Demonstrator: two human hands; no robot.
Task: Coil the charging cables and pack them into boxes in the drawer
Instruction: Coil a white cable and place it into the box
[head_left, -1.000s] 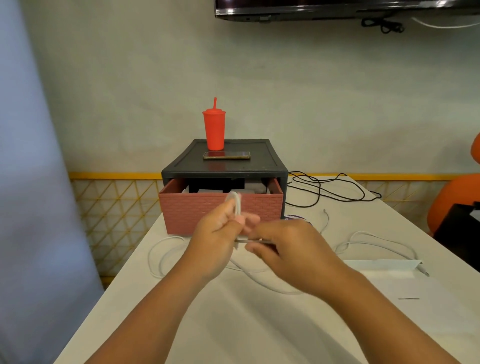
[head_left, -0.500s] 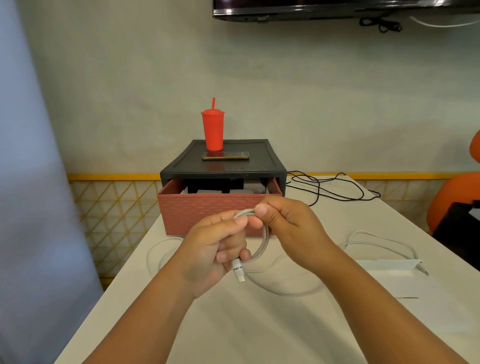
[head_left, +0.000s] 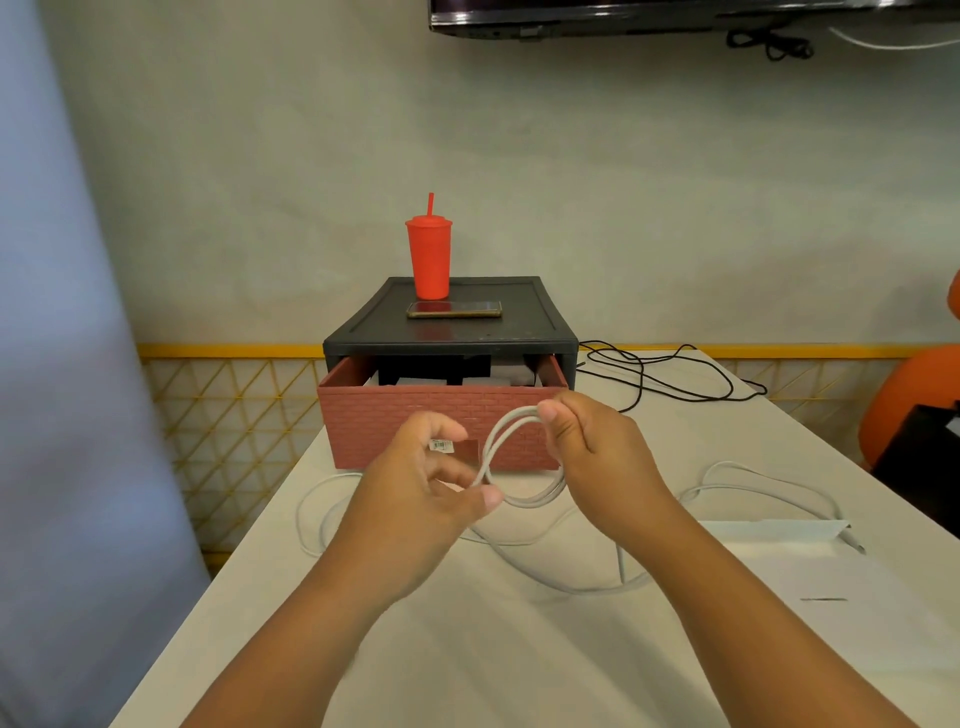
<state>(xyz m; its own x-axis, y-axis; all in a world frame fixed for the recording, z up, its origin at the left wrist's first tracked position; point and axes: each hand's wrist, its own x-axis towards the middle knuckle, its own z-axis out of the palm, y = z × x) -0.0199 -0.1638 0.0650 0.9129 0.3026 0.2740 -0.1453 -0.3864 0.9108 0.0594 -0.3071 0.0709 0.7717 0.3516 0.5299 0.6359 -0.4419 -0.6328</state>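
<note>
Pinching white cable (head_left: 500, 435) loops: right hand (head_left: 587, 441) at far top, left hand (head_left: 431, 483) at near bottom. Risk: slack pinch, loops springing apart.

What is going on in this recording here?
A person is coiling a white charging cable over a pale table. The left hand pinches the loop's lower edge and the right hand grips its top; the remaining length trails loose on the table. Behind the hands, the brick-patterned red drawer of a black plastic cabinet stands open. This cable is not yet packed.
</note>
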